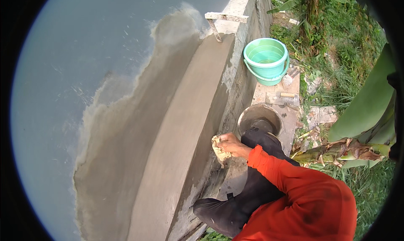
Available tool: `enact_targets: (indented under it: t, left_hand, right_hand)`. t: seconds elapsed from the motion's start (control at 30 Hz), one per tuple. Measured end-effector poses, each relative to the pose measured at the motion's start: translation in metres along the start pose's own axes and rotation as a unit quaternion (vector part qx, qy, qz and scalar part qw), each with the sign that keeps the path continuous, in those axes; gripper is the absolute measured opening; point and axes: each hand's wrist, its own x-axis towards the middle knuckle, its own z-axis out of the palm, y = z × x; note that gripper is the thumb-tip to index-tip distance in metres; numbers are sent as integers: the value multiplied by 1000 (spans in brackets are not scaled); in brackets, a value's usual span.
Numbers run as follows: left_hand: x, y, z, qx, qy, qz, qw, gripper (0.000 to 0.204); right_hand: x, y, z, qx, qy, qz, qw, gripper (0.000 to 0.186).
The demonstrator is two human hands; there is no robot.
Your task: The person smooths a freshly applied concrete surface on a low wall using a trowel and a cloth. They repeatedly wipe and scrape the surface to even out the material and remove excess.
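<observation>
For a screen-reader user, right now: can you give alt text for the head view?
A hand in a red sleeve presses a crumpled pale wad against a freshly plastered grey ledge. Beyond sit a round mortar pan and a green bucket, with grass alongside.

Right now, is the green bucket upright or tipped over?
Upright. The green bucket stands on the concrete slab with its round mouth facing up and its handle hanging down the side. Whether it holds water, cannot tell.

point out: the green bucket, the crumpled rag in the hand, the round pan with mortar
green bucket (266, 58): head view, on its inner wall.
crumpled rag (219, 151): head view, on the bunched cloth left of the fingers.
round pan (259, 119): head view, on its grey inside.
</observation>
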Motion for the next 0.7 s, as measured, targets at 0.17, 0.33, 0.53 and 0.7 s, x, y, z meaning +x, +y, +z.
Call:
enact_targets:
  t: [0.17, 0.33, 0.53, 0.7]
  left_hand:
    - [5, 2, -2, 4, -5, 4, 1000, 11]
    - [6, 1, -8, 13, 5, 12, 1000, 17]
    - [4, -4, -11, 22, 33, 11, 999, 14]
    - [5, 1, -11, 30, 37, 15, 999, 12]
  right_hand:
    - [58, -59, -96, 54, 299, -113, 946, 14]
    - [111, -84, -83, -75, 374, -162, 910, 25]
    - [-60, -7, 61, -41, 12, -86, 995, 33]
    - [-24, -76, -13, 106, 216, -181, 954, 24]
